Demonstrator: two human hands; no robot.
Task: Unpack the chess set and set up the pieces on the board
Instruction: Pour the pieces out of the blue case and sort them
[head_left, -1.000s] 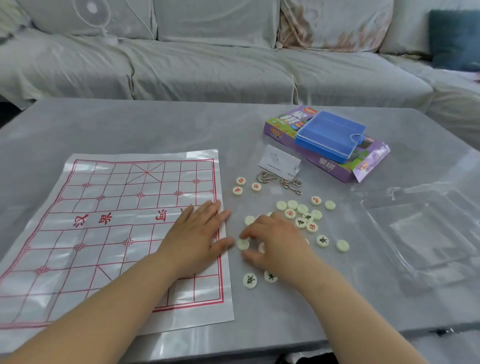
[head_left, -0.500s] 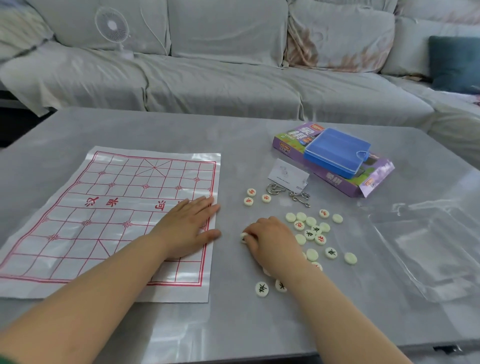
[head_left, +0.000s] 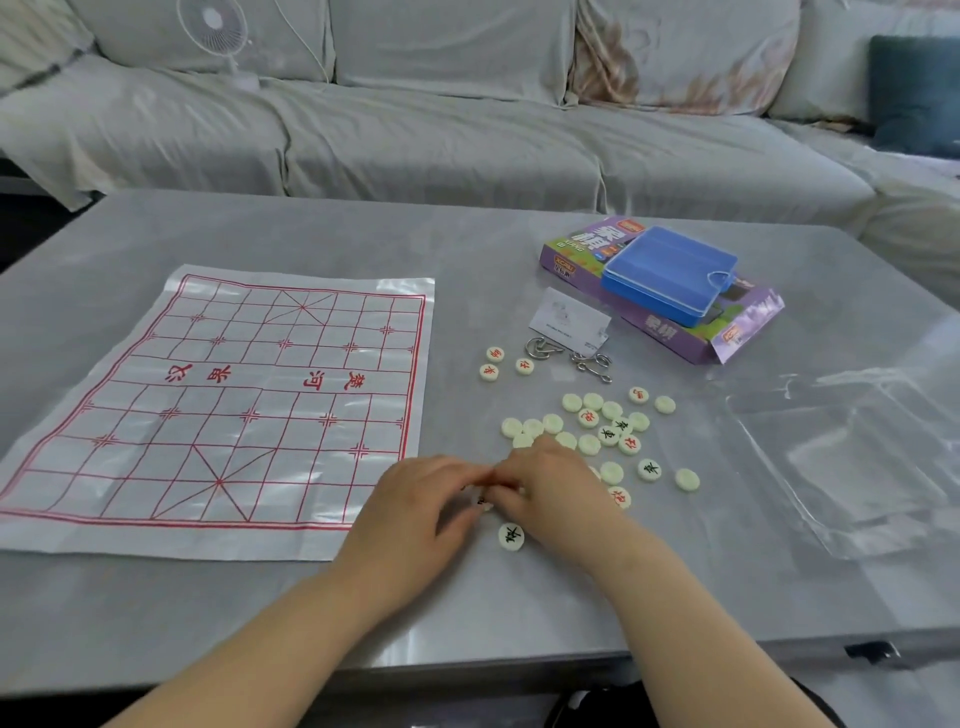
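The left hand (head_left: 415, 509), which lay flat on the right edge of the board (head_left: 249, 410) half a second ago, has been lifted off it and brought to the right hand (head_left: 545, 499), just off the board's near right corner. The fingertips of both hands are met there, curled toward one another. A sliver of a piece (head_left: 483, 501) with a dark mark is seen between them. Which hand has it pinched cannot be told, as neither grip is shown plainly.

Nothing is yet set on the board, which is left lying flat unheld. The pieces (head_left: 597, 431) are scattered on the table (head_left: 311, 613) to the right of the board, many of them face down. A black piece (head_left: 511, 536) lies face up right of the board's near corner, and three red pieces (head_left: 498, 364) are grouped right of its river row. The box (head_left: 670, 332) with the case (head_left: 670, 275) on it is placed further right, level with the board's far edge. The tray (head_left: 857, 457) is furthest right.

Unpacking is judged done and the setting up barely begun. The move off the board suggests that a piece is being turned or passed across, so that it can be placed by the hand nearer the board. Care would be needed lest the thin sheet be shifted once pieces are put down on it.
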